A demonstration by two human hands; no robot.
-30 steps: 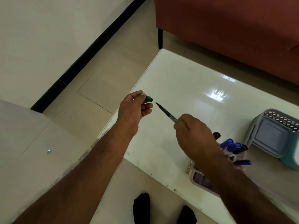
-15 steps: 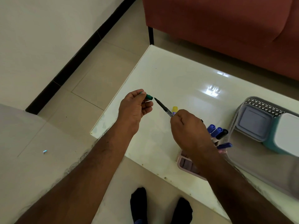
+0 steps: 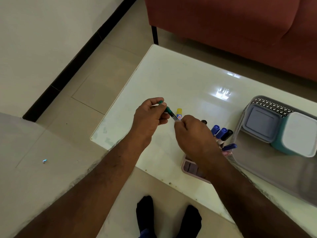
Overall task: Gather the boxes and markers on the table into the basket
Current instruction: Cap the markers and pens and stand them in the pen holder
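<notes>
Over the white table (image 3: pixel 171 79) my left hand (image 3: pixel 151 115) pinches a green marker cap (image 3: pixel 165 108), now seated on the tip of a thin marker (image 3: pixel 174 116). My right hand (image 3: pixel 192 136) grips the marker's other end. A yellow-capped glue stick (image 3: pixel 179 113) lies just behind the marker. Several blue- and black-capped markers (image 3: pixel 221 133) lie to the right of my right hand. The grey basket (image 3: pixel 253 107) stands at the right, with a grey box (image 3: pixel 260 122) and a teal box with a white lid (image 3: pixel 298 134) inside.
A pink compartment tray (image 3: pixel 190 167) sits at the table's near edge, partly under my right forearm. A red sofa (image 3: pixel 231 23) stands behind the table. The tiled floor lies to the left, and my feet in dark socks (image 3: pixel 168 219) are below the table edge.
My hands have come together: the marker's bare tip, apart from the cap before, now sits inside the green cap. The view has shifted, so the basket and boxes show more fully.
</notes>
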